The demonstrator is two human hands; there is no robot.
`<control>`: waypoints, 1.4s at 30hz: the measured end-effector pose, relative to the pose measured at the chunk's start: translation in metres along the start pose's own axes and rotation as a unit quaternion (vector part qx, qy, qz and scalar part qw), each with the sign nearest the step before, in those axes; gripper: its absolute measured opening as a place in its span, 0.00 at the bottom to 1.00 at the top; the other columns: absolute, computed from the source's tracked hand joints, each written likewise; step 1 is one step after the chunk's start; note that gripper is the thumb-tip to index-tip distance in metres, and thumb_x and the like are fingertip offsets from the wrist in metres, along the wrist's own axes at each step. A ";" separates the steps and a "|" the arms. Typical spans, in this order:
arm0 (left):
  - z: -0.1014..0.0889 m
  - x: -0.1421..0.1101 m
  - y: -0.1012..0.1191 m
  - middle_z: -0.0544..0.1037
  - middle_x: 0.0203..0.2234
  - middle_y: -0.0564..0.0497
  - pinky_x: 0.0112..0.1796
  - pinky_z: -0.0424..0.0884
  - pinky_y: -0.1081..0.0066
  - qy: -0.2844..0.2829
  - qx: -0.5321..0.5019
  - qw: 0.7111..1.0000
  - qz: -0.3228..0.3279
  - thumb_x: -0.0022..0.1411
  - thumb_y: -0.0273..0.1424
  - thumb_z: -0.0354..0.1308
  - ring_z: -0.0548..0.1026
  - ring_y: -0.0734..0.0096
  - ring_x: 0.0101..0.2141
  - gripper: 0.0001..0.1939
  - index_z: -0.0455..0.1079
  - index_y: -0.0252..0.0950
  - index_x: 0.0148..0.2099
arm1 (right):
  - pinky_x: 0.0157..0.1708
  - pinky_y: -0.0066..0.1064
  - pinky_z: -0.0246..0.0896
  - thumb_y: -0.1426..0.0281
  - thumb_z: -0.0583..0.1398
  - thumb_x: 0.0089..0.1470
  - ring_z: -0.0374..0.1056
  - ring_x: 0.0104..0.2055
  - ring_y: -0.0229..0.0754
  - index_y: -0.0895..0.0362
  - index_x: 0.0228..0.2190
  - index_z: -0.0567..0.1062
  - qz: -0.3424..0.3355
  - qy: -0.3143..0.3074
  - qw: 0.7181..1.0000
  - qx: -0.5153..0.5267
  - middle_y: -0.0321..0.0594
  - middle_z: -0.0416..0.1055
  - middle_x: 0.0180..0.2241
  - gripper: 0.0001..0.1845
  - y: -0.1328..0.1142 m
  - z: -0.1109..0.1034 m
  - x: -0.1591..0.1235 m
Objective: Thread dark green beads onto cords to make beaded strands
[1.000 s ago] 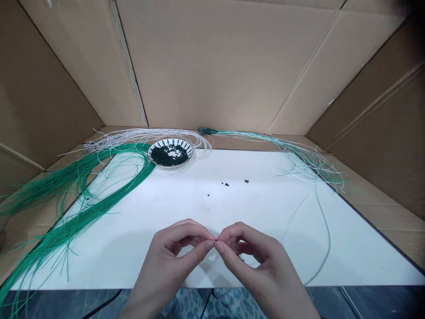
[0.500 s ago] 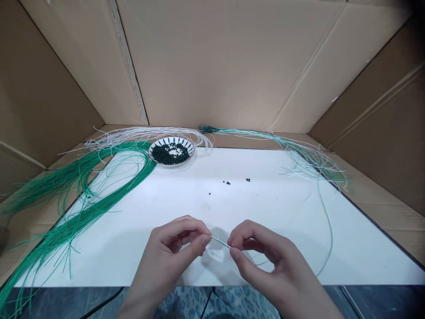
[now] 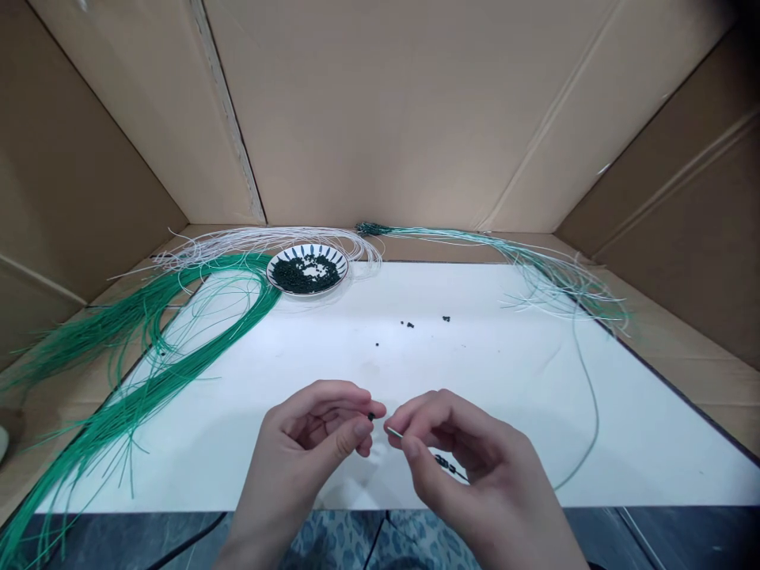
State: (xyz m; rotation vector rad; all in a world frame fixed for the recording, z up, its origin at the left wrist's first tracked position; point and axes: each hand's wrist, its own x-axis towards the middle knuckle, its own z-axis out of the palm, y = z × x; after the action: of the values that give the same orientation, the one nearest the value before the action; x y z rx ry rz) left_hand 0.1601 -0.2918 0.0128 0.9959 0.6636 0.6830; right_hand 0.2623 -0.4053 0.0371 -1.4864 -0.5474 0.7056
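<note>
My left hand [image 3: 312, 439] pinches a small dark bead [image 3: 371, 416] between thumb and forefinger. My right hand [image 3: 463, 467] holds a thin pale green wire [image 3: 399, 435], its bare tip pointing at that bead across a small gap. Several dark beads [image 3: 445, 465] sit strung on the wire, partly hidden by my right fingers. Both hands hover over the front of a white board [image 3: 504, 388]. Farther back, a patterned plate [image 3: 309, 248] holds a heap of dark beads [image 3: 305, 275].
Bundles of green wire [image 3: 195, 360] sprawl across the left of the board, and white wires [image 3: 267, 237] curve behind the plate. A beaded bundle [image 3: 534, 265] lies at the back right. Loose beads [image 3: 408, 324] dot the board. Cardboard walls [image 3: 404, 119] surround it.
My hands have moved apart, and the left no longer touches the wire. It now pinches a bead. Dark beads show on the wire in my right hand.
</note>
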 end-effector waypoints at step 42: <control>0.004 -0.002 0.001 0.86 0.20 0.55 0.25 0.75 0.82 -0.057 -0.072 0.994 -0.051 0.39 0.33 0.84 0.77 0.79 0.19 0.12 0.85 0.39 0.27 | 0.40 0.29 0.74 0.74 0.69 0.47 0.79 0.33 0.39 0.54 0.22 0.75 0.049 -0.088 0.989 0.109 0.36 0.80 0.33 0.09 -0.002 0.000 0.004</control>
State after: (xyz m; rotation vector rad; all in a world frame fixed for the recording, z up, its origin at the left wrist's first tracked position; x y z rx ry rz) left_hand 0.1612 -0.2949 0.0157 0.8555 0.5539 0.5716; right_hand 0.2657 -0.4020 0.0389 -1.2601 -0.5155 0.9509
